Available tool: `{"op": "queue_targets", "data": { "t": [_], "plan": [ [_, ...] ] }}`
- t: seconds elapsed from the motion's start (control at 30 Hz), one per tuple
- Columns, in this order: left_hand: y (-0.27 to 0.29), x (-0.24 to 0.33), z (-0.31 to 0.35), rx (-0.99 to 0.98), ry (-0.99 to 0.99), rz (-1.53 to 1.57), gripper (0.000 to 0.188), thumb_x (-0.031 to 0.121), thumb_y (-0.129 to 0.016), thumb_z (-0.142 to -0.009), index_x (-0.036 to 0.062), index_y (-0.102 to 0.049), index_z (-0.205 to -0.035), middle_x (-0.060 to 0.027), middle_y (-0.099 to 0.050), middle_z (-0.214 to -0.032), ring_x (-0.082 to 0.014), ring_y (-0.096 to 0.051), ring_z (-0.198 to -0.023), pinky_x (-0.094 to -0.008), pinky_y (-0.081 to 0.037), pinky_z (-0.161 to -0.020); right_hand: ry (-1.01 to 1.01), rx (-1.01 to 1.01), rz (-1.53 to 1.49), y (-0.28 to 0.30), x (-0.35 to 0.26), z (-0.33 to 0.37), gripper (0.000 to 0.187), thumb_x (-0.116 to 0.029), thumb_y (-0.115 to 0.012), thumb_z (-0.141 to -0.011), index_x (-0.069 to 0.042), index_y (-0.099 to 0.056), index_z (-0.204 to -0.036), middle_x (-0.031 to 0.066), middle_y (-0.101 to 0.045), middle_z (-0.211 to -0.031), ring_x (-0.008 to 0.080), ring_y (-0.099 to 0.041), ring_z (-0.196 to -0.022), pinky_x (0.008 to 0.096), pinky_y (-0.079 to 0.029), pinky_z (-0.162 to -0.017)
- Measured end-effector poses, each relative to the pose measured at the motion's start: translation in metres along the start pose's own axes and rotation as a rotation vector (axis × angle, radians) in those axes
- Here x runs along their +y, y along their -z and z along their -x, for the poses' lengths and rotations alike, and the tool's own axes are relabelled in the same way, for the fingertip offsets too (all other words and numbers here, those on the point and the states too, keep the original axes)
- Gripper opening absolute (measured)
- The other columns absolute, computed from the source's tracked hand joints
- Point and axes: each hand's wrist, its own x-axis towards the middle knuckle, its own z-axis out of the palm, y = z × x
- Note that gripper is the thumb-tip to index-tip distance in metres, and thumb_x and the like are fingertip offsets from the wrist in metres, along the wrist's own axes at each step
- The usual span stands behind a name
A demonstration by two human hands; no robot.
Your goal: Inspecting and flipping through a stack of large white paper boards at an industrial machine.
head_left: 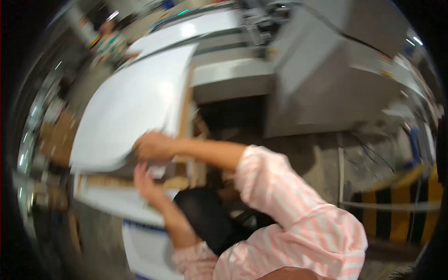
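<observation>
The right hand (156, 145) was at the near edge of the white sheet (126, 107), grip too blurred to tell, the left hand (149, 189) just outside that edge, fingers apart.

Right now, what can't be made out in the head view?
All in the head view:
Right hand: blur hides whether it pinches the white sheet.
Left hand: blur hides any fingertip contact.
Area under the sheet: mostly covered by it.
Co-worker: too small, blurred to read hand contact.

Factory workshop, bulky grey machine (322, 88), white sheets (126, 107), yellow-and-black striping (397, 223)
</observation>
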Motion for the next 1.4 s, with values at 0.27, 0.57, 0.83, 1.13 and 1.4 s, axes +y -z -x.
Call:
{"op": "queue_targets", "data": {
  "t": [0.27, 0.57, 0.83, 1.13, 1.4],
  "plan": [
    [0.015, 0.005, 0.001, 0.117, 0.012, -0.13, 0.022, -0.001, -0.051, -0.082, -0.0001, -0.062, -0.1, -0.0096, -0.059, -0.102, -0.0194, -0.054, -0.095, -0.0289, -0.041, -0.085, -0.147, 0.372, -0.502, 0.032, -0.006, -0.021, 0.018, -0.017, -0.055, -0.085, -0.001, -0.063, -0.083, 0.0105, -0.062, -0.09, 0.0259, -0.057, -0.08, 0.0339, -0.045, -0.071],
    [-0.006, 0.023, 0.019, -0.187, -0.337, -0.806, 0.044, 0.013, -0.066, -0.071, 0.0014, -0.053, -0.112, -0.0163, -0.047, -0.12, -0.0382, -0.033, -0.12, -0.0443, -0.029, -0.099, -0.027, 0.028, -0.175, 0.025, 0.001, 0.01, 0.019, -0.008, -0.059, -0.075, -0.007, -0.066, -0.093, 0.0077, -0.054, -0.12, 0.0268, -0.05, -0.105, 0.0369, -0.042, -0.087],
    [-0.003, 0.017, 0.009, -0.192, -0.433, -0.92, 0.042, 0.01, -0.063, -0.072, 0.0033, -0.054, -0.112, -0.0171, -0.045, -0.121, -0.0405, -0.033, -0.118, -0.0474, -0.029, -0.1, 0.135, 0.254, 0.036, 0.047, -0.019, 0.0, 0.047, -0.004, -0.064, -0.064, -0.015, -0.058, -0.109, 0.005, -0.053, -0.119, 0.0225, -0.054, -0.092, 0.0323, -0.046, -0.075],
    [-0.013, 0.045, 0.011, 0.002, -0.395, -0.87, 0.028, 0.011, -0.062, -0.074, 0.0078, -0.062, -0.102, -0.0124, -0.048, -0.08, -0.0308, -0.046, -0.082, -0.0413, -0.04, -0.076, 0.227, 0.261, 0.044, 0.054, -0.024, 0.005, 0.034, -0.011, -0.063, -0.063, -0.011, -0.063, -0.097, 0.0054, -0.055, -0.115, 0.019, -0.055, -0.076, 0.0304, -0.048, -0.066],
    [-0.028, 0.039, 0.003, 0.13, 0.195, 0.296, 0.048, 0.006, -0.048, -0.085, -0.004, -0.032, -0.129, -0.0163, -0.055, -0.099, -0.0219, -0.059, -0.074, -0.033, -0.051, -0.064, 0.072, 0.136, -0.032, 0.056, -0.007, 0.008, 0.028, -0.002, -0.062, -0.061, -0.006, -0.062, -0.088, 0.0031, -0.059, -0.101, 0.0211, -0.056, -0.084, 0.0313, -0.048, -0.071]
  ]
}}
